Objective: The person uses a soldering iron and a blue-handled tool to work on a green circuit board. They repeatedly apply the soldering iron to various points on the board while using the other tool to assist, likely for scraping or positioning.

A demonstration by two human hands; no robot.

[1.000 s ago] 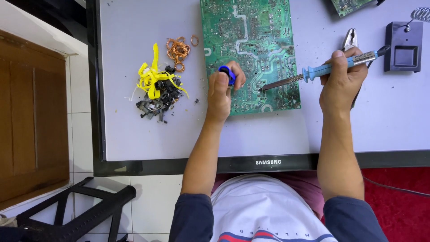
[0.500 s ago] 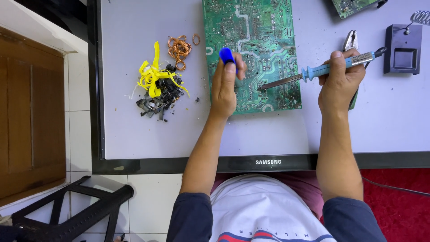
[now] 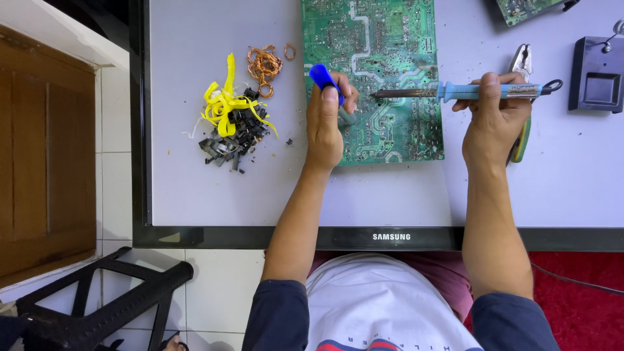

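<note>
The left hand (image 3: 325, 123) grips a blue desoldering pump (image 3: 325, 79) over the green circuit board (image 3: 374, 71), frame centre. The right hand (image 3: 497, 114) holds a soldering iron (image 3: 455, 91), its tip on the board.

one head-worn camera looks straight down from above the person's chest, close over the near edge of the white work surface (image 3: 195, 188). its far edge is cropped out at the top; floor tiles (image 3: 221, 286) show below and left. no second view.
</note>
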